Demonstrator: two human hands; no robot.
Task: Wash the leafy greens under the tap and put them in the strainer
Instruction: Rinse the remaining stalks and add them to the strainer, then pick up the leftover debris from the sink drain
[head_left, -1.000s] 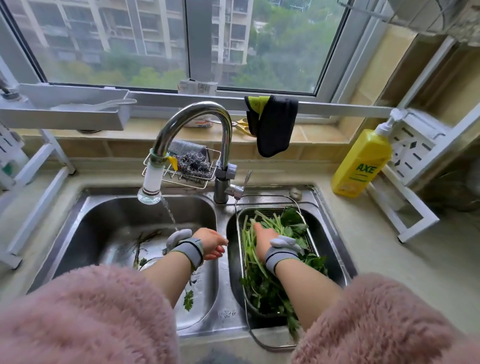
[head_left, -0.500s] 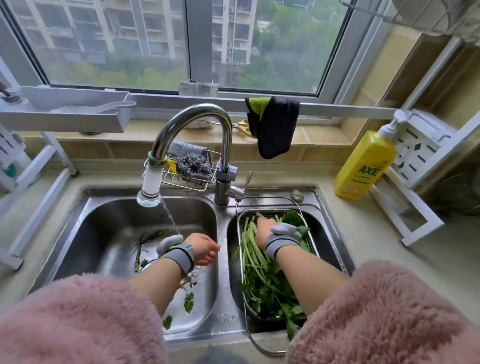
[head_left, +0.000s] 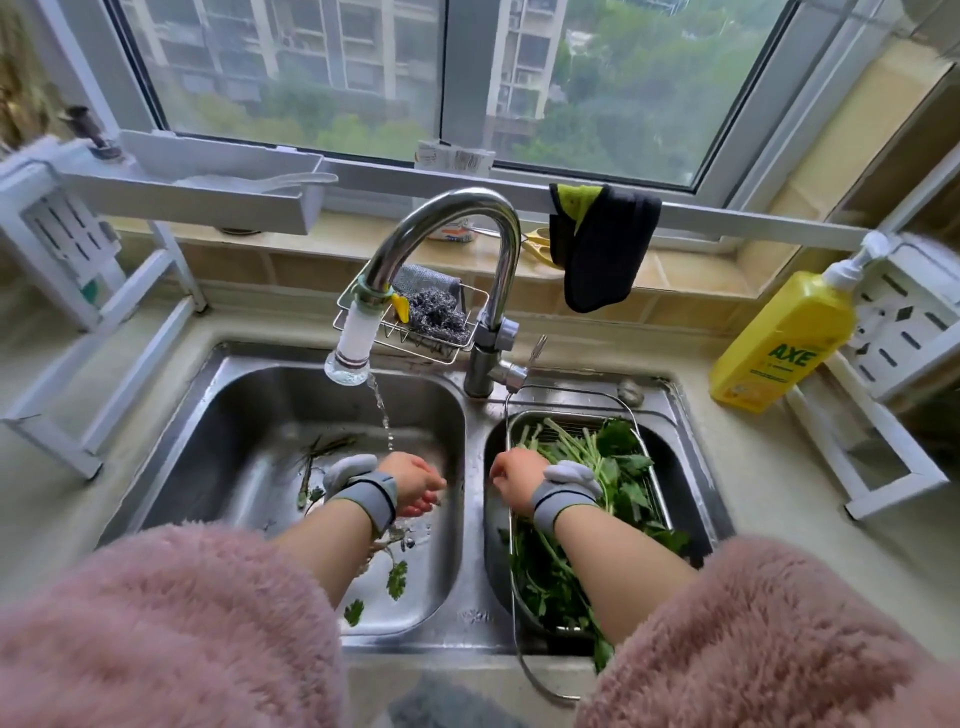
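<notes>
Leafy greens (head_left: 618, 467) are piled in the long metal strainer (head_left: 571, 413), which hangs in the right sink basin. My right hand (head_left: 514, 480) hovers over the strainer's left rim with its fingers loosely curled and nothing visible in them. In the left basin (head_left: 249, 415), my left hand (head_left: 413, 483) sits just under the thin water stream (head_left: 382, 410) from the tap's white spout (head_left: 353, 358). Its fingers are relaxed and seem empty. A few loose stems (head_left: 317, 457) and small leaves (head_left: 397, 579) lie on that basin's floor.
A wire caddy with scouring pads (head_left: 431, 317) hangs behind the tap. A dark cloth (head_left: 602, 249) drapes from the window rail. A yellow dish-soap bottle (head_left: 779, 348) stands on the counter at right beside a white rack (head_left: 883, 467). Another white shelf (head_left: 197, 192) is at left.
My right hand has lifted off the greens and moved left to the strainer's rim. My left hand has stayed under the water stream.
</notes>
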